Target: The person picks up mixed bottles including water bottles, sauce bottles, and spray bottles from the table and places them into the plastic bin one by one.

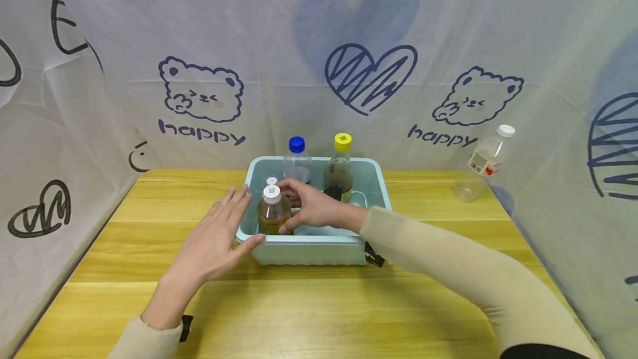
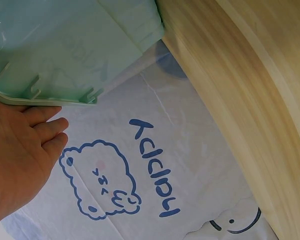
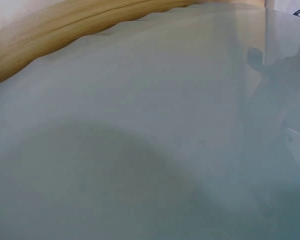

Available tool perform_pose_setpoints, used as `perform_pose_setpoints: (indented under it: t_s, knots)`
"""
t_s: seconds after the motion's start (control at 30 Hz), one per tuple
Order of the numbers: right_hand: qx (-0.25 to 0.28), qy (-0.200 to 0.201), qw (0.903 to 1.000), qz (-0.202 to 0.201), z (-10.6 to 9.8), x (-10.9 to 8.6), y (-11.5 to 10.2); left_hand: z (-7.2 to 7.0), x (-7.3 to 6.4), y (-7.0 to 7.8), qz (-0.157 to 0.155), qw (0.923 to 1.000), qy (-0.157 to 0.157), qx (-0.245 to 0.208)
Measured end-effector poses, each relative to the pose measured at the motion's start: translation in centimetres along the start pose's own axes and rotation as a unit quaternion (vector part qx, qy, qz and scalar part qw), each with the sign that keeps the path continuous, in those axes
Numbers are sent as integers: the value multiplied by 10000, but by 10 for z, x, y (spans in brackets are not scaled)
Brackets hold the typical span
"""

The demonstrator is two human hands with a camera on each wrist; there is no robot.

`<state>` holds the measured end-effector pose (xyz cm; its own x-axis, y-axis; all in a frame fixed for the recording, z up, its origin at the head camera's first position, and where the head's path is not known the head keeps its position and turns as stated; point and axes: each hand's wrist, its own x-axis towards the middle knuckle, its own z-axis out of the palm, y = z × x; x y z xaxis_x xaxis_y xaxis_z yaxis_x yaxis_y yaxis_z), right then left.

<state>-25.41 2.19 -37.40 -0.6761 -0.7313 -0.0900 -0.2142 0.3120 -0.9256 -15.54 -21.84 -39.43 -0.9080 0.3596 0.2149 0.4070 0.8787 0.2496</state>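
A light blue plastic bin (image 1: 311, 252) stands on the wooden table with several bottles inside. My right hand (image 1: 319, 206) reaches into it and grips a white-capped bottle (image 1: 272, 212) of brownish content at the front left, thumb in front and fingers behind. My left hand (image 1: 211, 242) rests against the bin's left rim with straight fingers; in the left wrist view, the left hand's fingers (image 2: 47, 132) lie beside that rim. Behind the gripped bottle are a small white cap (image 1: 271, 181), a blue-capped clear bottle (image 1: 297, 166) and a yellow-capped bottle (image 1: 339, 173). The bin wall (image 3: 140, 100) fills most of the right wrist view.
A clear bottle (image 1: 483, 165) with a white cap and a label stands at the table's back right. Printed cloth (image 1: 284, 60) hangs behind the table and along its sides. The wooden table (image 1: 309, 314) extends in front of the bin.
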Motion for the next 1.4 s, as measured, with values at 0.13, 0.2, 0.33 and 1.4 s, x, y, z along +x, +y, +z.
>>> perform_pose_setpoints:
  t_s: [0.13, 0.2, 0.33, 1.4]
  knots:
    - [-73, -22, 10000, -12, 0, 0, 0, 0, 0, 0, 8, 10000, 7, 5]
    - [-88, -27, 10000, -13, 0, 0, 0, 0, 0, 0, 11, 10000, 11, 12]
    - [-57, -26, 10000, 6, -1, 0, -1, 0, 0, 1, 12, 10000, 9, 6]
    - [674, 763, 9917, -788, -37, -57, -27, 1, 0, 0, -21, 10000, 19, -25]
